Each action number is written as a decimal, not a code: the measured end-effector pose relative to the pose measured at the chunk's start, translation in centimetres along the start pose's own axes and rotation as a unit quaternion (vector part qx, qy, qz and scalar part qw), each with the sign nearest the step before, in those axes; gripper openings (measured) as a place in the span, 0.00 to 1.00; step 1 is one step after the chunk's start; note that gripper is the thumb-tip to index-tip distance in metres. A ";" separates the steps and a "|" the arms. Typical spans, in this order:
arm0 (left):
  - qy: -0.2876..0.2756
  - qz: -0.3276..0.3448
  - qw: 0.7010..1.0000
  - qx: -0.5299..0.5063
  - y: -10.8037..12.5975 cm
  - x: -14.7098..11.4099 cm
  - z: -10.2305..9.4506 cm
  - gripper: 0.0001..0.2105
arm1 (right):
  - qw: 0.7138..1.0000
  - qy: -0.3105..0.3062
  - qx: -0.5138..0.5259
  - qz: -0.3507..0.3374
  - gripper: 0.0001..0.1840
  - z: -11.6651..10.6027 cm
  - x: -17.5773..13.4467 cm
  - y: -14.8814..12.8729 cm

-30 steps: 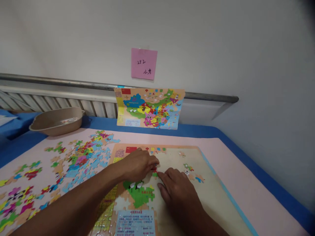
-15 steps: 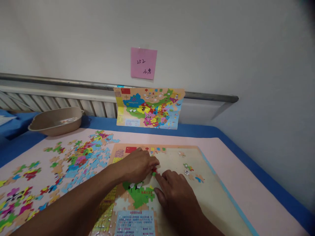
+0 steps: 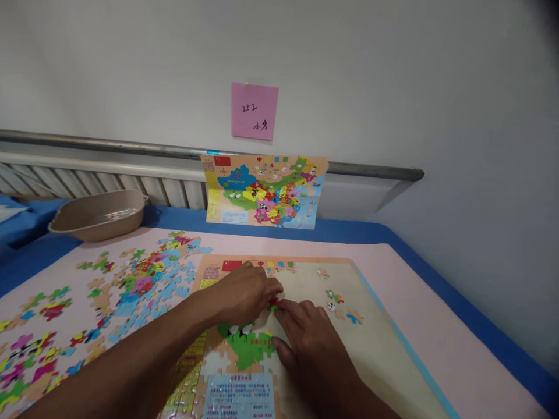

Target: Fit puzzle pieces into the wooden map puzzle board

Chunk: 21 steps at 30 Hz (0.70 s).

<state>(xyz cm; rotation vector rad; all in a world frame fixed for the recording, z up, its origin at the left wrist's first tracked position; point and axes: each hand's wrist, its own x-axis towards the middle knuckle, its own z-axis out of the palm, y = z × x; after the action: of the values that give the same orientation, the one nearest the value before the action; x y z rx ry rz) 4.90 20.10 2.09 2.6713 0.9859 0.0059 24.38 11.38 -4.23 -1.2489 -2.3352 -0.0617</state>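
Meeting at a red-green piece [image 3: 273,302] — its long axis hidden — left hand [image 3: 248,291] and right hand [image 3: 312,334] bend fingers [image 3: 273,286], grip unclear

Your right hand [image 3: 312,343] has edged left: its index fingertip now sits closer to your left hand [image 3: 248,294], covering more of the small red-and-green piece [image 3: 273,303]. Your right thumb has spread from that index finger, its tip now overlapping the green section's [image 3: 247,354] right edge.
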 end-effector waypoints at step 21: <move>-0.005 0.000 1.000 -0.001 0.2 0.1 -0.3 0.07 | 0.999 -0.040 0.018 -0.012 0.21 -0.5 0.5 0.9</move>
<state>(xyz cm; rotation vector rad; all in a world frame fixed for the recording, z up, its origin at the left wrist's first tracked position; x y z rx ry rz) 5.04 20.11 2.36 2.6662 0.9821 -0.0073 25.10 12.15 -3.73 -1.2285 -2.4089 0.0223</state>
